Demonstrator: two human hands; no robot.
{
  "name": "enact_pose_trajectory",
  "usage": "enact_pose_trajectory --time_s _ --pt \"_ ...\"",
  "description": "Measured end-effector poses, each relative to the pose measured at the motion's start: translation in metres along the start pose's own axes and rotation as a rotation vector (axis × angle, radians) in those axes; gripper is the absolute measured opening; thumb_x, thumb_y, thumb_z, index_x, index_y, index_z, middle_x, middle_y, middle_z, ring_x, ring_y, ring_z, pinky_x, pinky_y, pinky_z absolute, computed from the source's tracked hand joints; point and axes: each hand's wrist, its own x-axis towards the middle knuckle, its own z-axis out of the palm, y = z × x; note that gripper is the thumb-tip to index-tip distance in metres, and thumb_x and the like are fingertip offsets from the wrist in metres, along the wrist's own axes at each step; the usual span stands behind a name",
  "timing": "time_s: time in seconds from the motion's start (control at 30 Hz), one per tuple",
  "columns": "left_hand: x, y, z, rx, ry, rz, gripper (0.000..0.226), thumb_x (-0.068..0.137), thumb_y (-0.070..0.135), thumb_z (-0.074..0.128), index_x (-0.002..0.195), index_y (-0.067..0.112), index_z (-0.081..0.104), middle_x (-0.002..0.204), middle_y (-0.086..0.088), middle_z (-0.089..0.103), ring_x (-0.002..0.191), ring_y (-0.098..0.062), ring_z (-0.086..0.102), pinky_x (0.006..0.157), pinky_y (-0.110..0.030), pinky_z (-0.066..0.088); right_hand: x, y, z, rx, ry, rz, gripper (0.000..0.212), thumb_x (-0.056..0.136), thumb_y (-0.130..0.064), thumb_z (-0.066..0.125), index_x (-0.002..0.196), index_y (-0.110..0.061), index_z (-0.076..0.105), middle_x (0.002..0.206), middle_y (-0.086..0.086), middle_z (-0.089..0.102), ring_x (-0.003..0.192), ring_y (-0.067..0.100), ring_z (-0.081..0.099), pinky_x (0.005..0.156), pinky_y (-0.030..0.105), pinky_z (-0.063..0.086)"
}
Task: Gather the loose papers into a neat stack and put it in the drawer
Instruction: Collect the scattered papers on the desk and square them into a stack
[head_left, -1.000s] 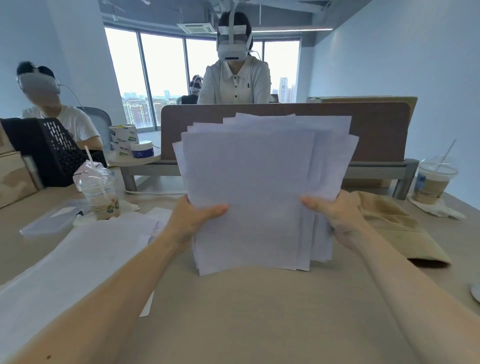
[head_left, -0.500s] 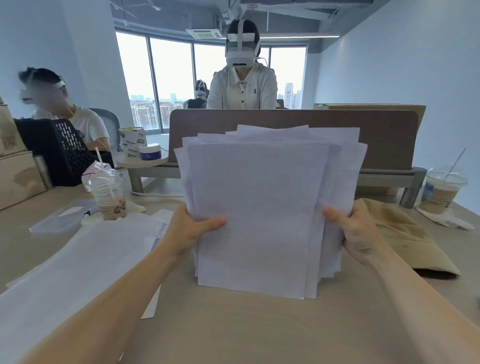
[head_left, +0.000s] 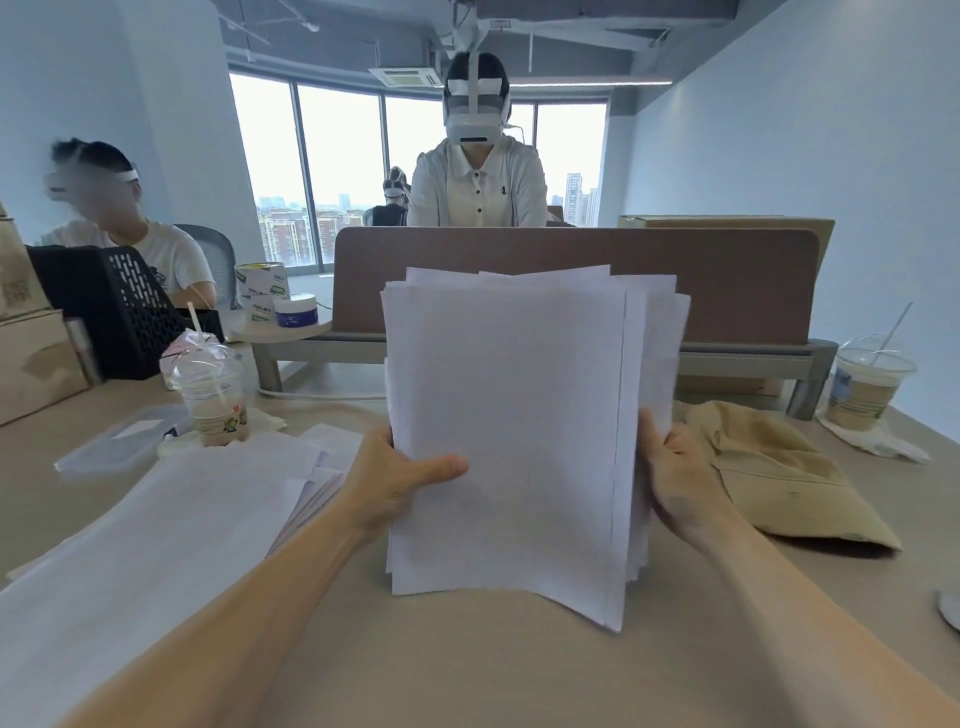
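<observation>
You hold the stack (head_left: 509, 426) upright at the middle of the table (head_left: 467, 670), its lower edge down at the tabletop, its top and right edges uneven. Your left hand (head_left: 395, 483) grips its left edge, thumb across the front sheet; your right hand (head_left: 675, 483) clasps the right edge. More sheets (head_left: 156, 530) lie flat at the left, near a cup (head_left: 213, 400); a cloth (head_left: 779, 467) lies at the right.

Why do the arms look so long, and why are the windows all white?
Head view: the wide-angle lens stretches the picture's edges, so the forearms look huge and the walls lean. Head view: strong daylight washes out the windows, leaving the room dimmer. Head view: the stack of papers, held by the left hand and the right hand, is in sharp focus.
</observation>
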Motion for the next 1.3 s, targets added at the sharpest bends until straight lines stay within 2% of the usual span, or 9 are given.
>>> enact_pose_trajectory --time_s 0.13,0.3,0.4,0.57,0.7,0.87,1.07,1.17,1.3 --pt "0.0 -0.001 -0.01 -0.051 0.045 0.006 0.057 0.031 0.029 0.099 0.082 0.01 0.08 0.093 -0.014 0.077 0.08 -0.029 0.075 0.067 -0.037 0.061 0.0 0.001 -0.007 0.005 0.099 -0.019 0.071 0.053 -0.082 0.068 0.074 -0.015 0.075 0.077 -0.003 0.076 0.071 0.011 0.072 0.063 0.023 0.058" --pt "-0.002 -0.003 -0.015 -0.017 0.042 -0.019 0.069 0.036 0.033 0.098 0.094 0.004 0.075 0.098 -0.016 0.077 0.086 -0.033 0.074 0.071 -0.04 0.061 0.002 0.003 -0.015 -0.118 0.169 -0.054 0.083 0.082 -0.068 0.056 0.087 0.015 0.057 0.081 0.019 0.068 0.072 0.037 0.061 0.073 0.043 0.052" --pt "-0.003 0.0 -0.006 -0.027 0.043 -0.054 0.076 0.033 0.045 0.098 0.092 0.004 0.075 0.092 -0.014 0.077 0.08 -0.029 0.075 0.065 -0.035 0.061 0.005 -0.002 -0.012 -0.33 0.3 -0.125 0.054 0.099 -0.049 0.037 0.065 -0.007 0.039 0.056 0.002 0.038 0.05 0.014 0.035 0.054 0.031 0.032" --pt "0.002 0.003 0.001 -0.071 0.087 -0.255 0.018 0.08 0.012 0.079 0.095 0.005 0.07 0.087 -0.011 0.077 0.07 -0.024 0.074 0.061 -0.036 0.061 0.023 0.0 -0.029 -0.724 0.284 0.016 0.04 0.1 -0.026 0.047 0.065 -0.006 0.049 0.061 0.008 0.046 0.057 0.02 0.041 0.053 0.033 0.027" --pt "-0.001 -0.022 -0.008 -0.03 0.019 -0.548 0.021 0.087 0.005 0.069 0.108 0.005 0.068 0.102 -0.017 0.076 0.087 -0.034 0.073 0.073 -0.04 0.058 0.014 0.036 -0.027 -1.001 0.212 0.152 0.048 0.098 -0.021 0.049 0.054 -0.015 0.031 0.05 0.002 0.034 0.053 0.021 0.034 0.049 0.032 0.019" --pt "-0.004 -0.056 -0.009 0.105 -0.021 -0.669 0.028 0.086 -0.005 0.066 0.114 -0.006 0.067 0.107 -0.024 0.073 0.098 -0.039 0.07 0.088 -0.046 0.056 -0.001 0.066 -0.019 -1.344 0.269 0.041 0.035 0.104 -0.023 0.037 0.088 -0.005 0.063 0.088 0.012 0.057 0.08 0.032 0.052 0.064 0.034 0.03" --pt "-0.001 -0.057 -0.006 0.131 -0.029 -0.7 0.016 0.089 -0.004 0.063 0.103 -0.002 0.068 0.095 -0.016 0.075 0.069 -0.022 0.074 0.056 -0.028 0.059 0.014 0.035 -0.031 -1.169 0.405 -0.138 0.043 0.105 -0.02 0.036 0.064 -0.011 0.045 0.055 -0.001 0.039 0.05 0.015 0.037 0.049 0.029 0.023" --pt "-0.001 -0.057 -0.001 0.129 -0.043 -0.71 0.018 0.088 -0.002 0.066 0.105 0.0 0.069 0.103 -0.015 0.075 0.07 -0.019 0.073 0.058 -0.027 0.06 0.028 0.014 -0.035 -1.246 0.276 -0.115 0.049 0.104 -0.015 0.038 0.056 -0.016 0.031 0.053 -0.001 0.034 0.05 0.012 0.029 0.049 0.032 0.019" --pt "-0.001 -0.057 0.001 0.132 -0.021 -0.731 0.032 0.085 -0.007 0.065 0.117 -0.006 0.065 0.114 -0.019 0.072 0.084 -0.026 0.071 0.062 -0.029 0.061 0.035 0.002 -0.038 -1.274 0.349 -0.112 0.045 0.104 -0.015 0.037 0.059 -0.014 0.035 0.055 0.001 0.038 0.051 0.019 0.035 0.047 0.028 0.02"
